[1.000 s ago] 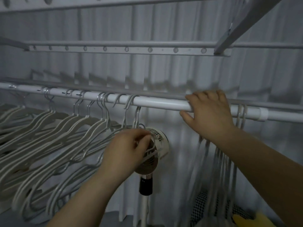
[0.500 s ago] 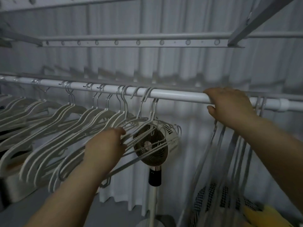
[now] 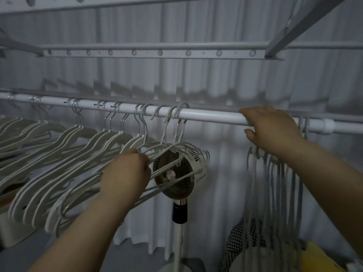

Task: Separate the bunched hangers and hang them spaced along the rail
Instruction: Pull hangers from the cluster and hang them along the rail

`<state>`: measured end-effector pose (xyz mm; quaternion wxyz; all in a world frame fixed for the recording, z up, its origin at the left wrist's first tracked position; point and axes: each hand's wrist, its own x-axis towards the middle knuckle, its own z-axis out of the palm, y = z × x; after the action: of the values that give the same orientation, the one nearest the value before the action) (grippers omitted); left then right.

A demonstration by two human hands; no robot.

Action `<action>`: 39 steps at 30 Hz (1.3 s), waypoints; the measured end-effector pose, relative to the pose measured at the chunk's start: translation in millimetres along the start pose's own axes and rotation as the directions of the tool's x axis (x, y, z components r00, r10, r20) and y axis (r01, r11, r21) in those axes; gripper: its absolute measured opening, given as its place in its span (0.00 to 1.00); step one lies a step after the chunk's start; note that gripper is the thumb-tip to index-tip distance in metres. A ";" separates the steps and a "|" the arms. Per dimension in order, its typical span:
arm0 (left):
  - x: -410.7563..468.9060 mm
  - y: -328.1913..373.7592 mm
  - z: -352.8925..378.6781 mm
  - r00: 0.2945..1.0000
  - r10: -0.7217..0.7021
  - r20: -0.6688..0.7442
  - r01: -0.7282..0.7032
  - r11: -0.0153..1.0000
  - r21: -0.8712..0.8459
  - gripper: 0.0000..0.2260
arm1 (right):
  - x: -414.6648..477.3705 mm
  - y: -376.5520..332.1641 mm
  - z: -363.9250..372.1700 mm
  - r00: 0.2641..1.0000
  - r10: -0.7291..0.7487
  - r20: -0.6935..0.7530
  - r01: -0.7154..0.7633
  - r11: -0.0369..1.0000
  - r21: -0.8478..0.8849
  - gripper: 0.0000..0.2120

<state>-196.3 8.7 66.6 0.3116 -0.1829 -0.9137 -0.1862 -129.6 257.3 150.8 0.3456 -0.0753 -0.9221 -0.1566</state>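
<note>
Left hand [image 3: 125,173] clutching the bunched pale plastic hangers [image 3: 86,132], right hand [image 3: 273,132] gripping the white metal rail [image 3: 212,115]: tugging tangled hooks could drop neighbours.

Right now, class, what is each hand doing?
Left hand: closed, gripping slim white clothes hangers.
Right hand: closed, holding the round white rail.

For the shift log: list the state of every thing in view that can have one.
rail, level, bare between the two hanger groups
fan, upright on its stand; spinning or not, cannot tell
spread hangers, hooked on the rail in small clusters, slanted
bunched hangers, hang tight together at the right, blurred
left hand, grips the spread hangers nearest the fan
right hand, grips the rail
</note>
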 end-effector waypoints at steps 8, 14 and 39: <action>19.1 38.4 8.7 0.999 0.044 0.029 -0.044 0.999 0.013 0.13 | -10.0 16.0 -6.4 0.998 -0.064 0.004 0.064 0.997 0.034 0.24; 16.4 55.5 29.1 0.998 0.012 0.066 -0.009 0.999 -0.050 0.12 | -25.7 23.5 2.2 0.956 -0.202 -0.212 0.198 0.979 -0.041 0.22; -50.4 23.9 13.7 0.958 -0.051 0.282 0.021 0.994 0.110 0.12 | -52.8 -19.6 -5.7 0.968 -0.236 -0.081 0.249 0.906 0.342 0.27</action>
<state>-155.1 24.5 29.8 0.1829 -0.1743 -0.9607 -0.1151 -91.3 235.4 115.4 0.3488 0.1052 -0.9306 -0.0335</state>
